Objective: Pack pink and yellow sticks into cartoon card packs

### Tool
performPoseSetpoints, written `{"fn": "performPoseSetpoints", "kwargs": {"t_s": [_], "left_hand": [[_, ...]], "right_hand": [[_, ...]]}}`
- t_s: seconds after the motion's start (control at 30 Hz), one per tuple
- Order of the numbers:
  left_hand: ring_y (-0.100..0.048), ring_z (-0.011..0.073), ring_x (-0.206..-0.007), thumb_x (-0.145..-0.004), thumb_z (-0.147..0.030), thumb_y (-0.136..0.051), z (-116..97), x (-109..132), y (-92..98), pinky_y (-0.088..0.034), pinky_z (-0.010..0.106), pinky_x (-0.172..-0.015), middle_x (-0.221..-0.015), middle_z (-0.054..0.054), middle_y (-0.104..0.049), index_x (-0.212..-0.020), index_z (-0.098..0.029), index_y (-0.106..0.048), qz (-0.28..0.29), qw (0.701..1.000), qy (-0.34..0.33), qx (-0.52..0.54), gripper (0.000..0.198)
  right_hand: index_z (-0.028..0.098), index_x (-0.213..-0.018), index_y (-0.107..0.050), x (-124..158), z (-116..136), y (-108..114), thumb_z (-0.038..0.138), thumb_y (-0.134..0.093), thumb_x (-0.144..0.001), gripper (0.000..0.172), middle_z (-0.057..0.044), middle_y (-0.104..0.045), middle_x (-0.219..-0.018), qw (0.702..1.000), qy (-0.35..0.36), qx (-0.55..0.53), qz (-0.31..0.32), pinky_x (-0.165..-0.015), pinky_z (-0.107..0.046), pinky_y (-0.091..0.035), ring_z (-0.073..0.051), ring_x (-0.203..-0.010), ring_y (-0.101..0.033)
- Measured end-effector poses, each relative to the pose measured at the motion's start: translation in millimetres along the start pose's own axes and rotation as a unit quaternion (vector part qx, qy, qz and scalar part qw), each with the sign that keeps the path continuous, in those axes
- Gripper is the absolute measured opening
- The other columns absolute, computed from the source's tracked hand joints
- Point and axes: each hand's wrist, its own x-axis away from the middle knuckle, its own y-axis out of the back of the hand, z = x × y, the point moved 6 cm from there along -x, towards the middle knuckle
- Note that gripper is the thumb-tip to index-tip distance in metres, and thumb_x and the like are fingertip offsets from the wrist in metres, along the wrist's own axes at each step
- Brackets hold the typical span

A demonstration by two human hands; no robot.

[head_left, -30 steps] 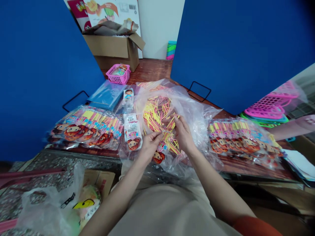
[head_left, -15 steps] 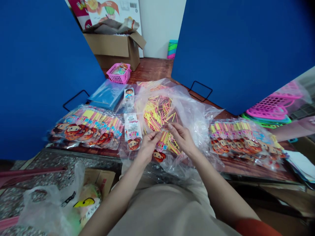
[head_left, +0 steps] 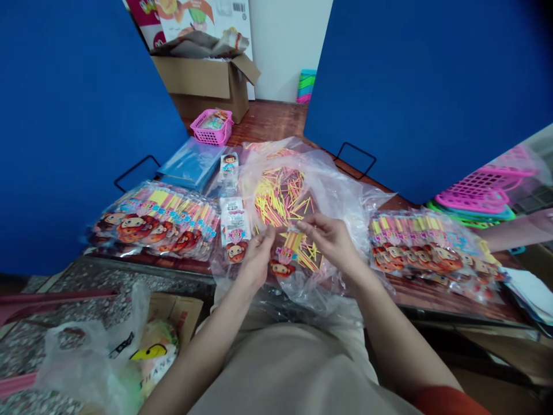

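Between my two hands hangs a small clear packet (head_left: 284,267) with a red-haired cartoon face printed low on it and yellow and pink sticks in its upper part. My left hand (head_left: 258,255) is closed on its upper left edge. At the upper right edge, my right hand (head_left: 332,241) pinches the packet with thumb and forefinger. Just beyond lies a heap of loose yellow and pink sticks (head_left: 276,199) on a large clear plastic bag (head_left: 341,190). Left of the heap are printed cards (head_left: 233,222) with cartoon faces.
Filled packets lie in rows at left (head_left: 151,222) and right (head_left: 415,245). Behind are a pink basket (head_left: 212,128), a blue plastic stack (head_left: 190,164) and an open carton (head_left: 199,80). Blue panels (head_left: 423,86) flank the table. Another person's arm (head_left: 514,229) reaches in at right.
My right hand has shifted slightly right and its fingers are more curled at the packet's top. The packet's upper part looks spread wider. The view has shifted slightly.
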Motion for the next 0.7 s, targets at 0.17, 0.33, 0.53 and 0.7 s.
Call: {"fn": "performPoseSetpoints", "kwargs": {"t_s": [0.17,0.33,0.53,0.7], "left_hand": [[-0.066,0.0193,-0.082,-0.082,-0.074,-0.044,-34,-2,20.4,-0.050,0.028,-0.069,-0.087,0.011,-0.071,-0.105,-0.015,-0.070,-0.015,0.994,-0.085,-0.073,0.069],[-0.062,0.0235,-0.107,-0.075,-0.055,-0.071,-34,4,11.8,-0.050,0.034,-0.088,-0.119,0.011,-0.067,-0.118,-0.019,-0.065,0.052,0.967,-0.111,-0.223,0.056],[-0.066,0.0200,-0.083,-0.059,-0.043,-0.084,-16,8,-5.8,-0.052,0.032,-0.077,-0.088,0.006,-0.072,-0.091,-0.016,-0.071,0.084,0.973,-0.048,-0.210,0.044],[-0.060,0.0124,-0.060,-0.053,-0.042,-0.087,-11,6,-2.9,-0.048,0.025,-0.061,-0.068,0.000,-0.068,-0.075,-0.015,-0.070,0.069,0.987,0.014,-0.147,0.039]], "right_hand": [[0.023,-0.074,-0.067,-7,20,16,0.050,-0.065,-0.084,0.029,0.000,-0.062,-0.064,0.999,0.028,-0.032,-0.025,-0.054,-0.027,-0.039,-0.013,-0.057,-0.052],[0.018,-0.074,-0.064,-16,15,9,0.051,-0.065,-0.084,0.034,0.000,-0.061,-0.063,1.000,0.015,-0.020,-0.007,-0.054,-0.025,-0.043,-0.011,-0.056,-0.054],[0.018,-0.075,-0.061,-20,3,-8,0.053,-0.068,-0.081,0.036,0.001,-0.058,-0.065,0.995,-0.027,-0.090,0.030,-0.055,-0.023,-0.048,-0.010,-0.059,-0.054],[0.019,-0.082,-0.060,-19,-10,-12,0.052,-0.067,-0.082,0.034,0.003,-0.054,-0.068,0.997,-0.024,-0.055,0.058,-0.053,-0.022,-0.042,-0.009,-0.058,-0.048]]}}
